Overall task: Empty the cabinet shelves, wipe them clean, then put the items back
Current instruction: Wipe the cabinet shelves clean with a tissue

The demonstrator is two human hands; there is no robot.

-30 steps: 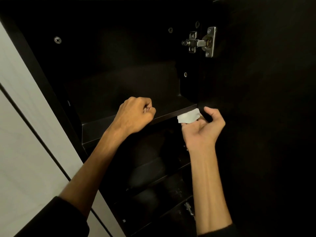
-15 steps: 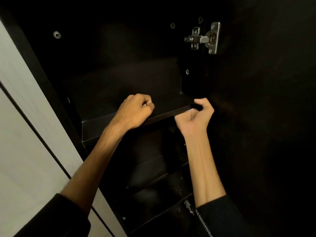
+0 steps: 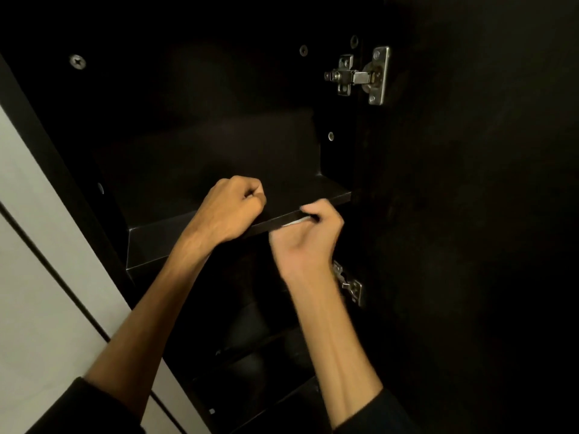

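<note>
Hands at a dark cabinet shelf's [image 3: 175,242] front edge: left hand [image 3: 233,211] a clenched fist resting on the lip; right hand [image 3: 308,236] pinching a white cloth [image 3: 294,223] against it, open door [image 3: 470,214] just beside.

No text, label, brand, number or sign can be read anywhere in the view.
</note>
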